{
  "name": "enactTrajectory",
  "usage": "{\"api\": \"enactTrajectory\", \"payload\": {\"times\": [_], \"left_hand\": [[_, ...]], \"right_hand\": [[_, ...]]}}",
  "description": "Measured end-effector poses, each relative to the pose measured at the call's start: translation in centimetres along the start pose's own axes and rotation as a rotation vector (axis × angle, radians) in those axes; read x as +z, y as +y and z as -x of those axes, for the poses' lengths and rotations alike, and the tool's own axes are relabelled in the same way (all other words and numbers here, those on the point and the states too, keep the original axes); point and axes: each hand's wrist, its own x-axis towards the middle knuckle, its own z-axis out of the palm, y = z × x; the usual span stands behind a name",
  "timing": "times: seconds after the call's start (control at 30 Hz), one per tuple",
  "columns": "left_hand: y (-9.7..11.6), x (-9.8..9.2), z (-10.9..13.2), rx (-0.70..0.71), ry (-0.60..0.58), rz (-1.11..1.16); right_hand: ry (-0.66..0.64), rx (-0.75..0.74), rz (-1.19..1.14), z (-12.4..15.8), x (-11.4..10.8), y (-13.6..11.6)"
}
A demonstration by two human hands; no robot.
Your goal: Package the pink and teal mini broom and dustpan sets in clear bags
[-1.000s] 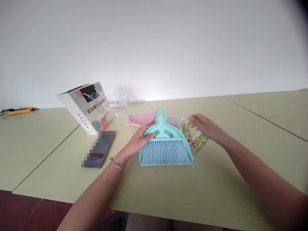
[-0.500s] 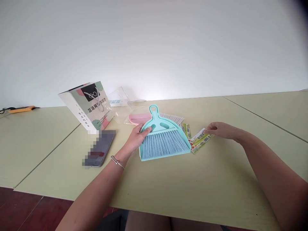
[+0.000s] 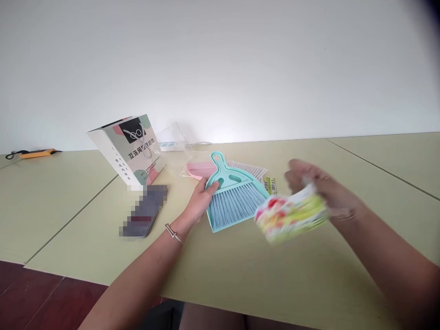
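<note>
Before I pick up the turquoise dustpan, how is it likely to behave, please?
The turquoise dustpan is probably stiff: its front edge looks straight while the left hand grips one side. The blue bristles should bend, being thin. The brush, nested inside, might slip out if tilted.

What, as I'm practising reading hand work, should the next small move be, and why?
Perhaps the right hand should bring the printed card it holds against the teal dustpan set: the left hand holds the set, and in view the card overlaps its corner.
</note>
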Motion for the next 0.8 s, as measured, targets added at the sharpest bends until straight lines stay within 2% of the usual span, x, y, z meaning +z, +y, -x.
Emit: {"api": "enactTrajectory", "payload": {"times": [0.03, 0.07, 0.1, 0.13, 0.23, 0.4, 0.53, 0.67, 0.73, 0.8], "left_hand": [[-0.1, 0.1, 0.1, -0.004, -0.015, 0.015], [-0.2, 0.2, 0.1, -0.006, -0.031, 0.033], [-0.2, 0.3, 0.2, -0.009, -0.045, 0.050], [-0.2, 0.4, 0.2, -0.012, -0.053, 0.059], [0.2, 0.5, 0.3, -0.016, -0.051, 0.063], [0.8, 0.4, 0.4, -0.022, -0.046, 0.070], [0.8, 0.2, 0.6, -0.018, -0.098, -0.005], [0.4, 0.1, 0.6, -0.008, -0.123, -0.043], [0.4, 0.2, 0.5, -0.007, -0.105, -0.041], [0.5, 0.2, 0.5, 0.005, -0.083, -0.018]], "right_hand": [[-0.193, 0.034, -0.030, 0.0, 1.4, 0.5], [-0.310, 0.056, -0.020, 0.0, 2.6, 1.2], [-0.351, 0.058, 0.004, -0.2, 3.5, 1.8], [-0.336, 0.051, 0.039, -0.4, 4.2, 2.5], [-0.182, 0.019, 0.129, -0.8, 4.8, 3.7], [-0.025, -0.004, 0.172, -0.7, 4.8, 3.6], [0.044, -0.016, 0.178, -0.6, 5.2, 3.7], [0.058, -0.038, 0.207, -0.5, 5.5, 4.2], [0.088, -0.079, 0.198, -0.3, 5.6, 4.3], [0.207, -0.189, 0.134, -0.2, 5.5, 4.1]]}}
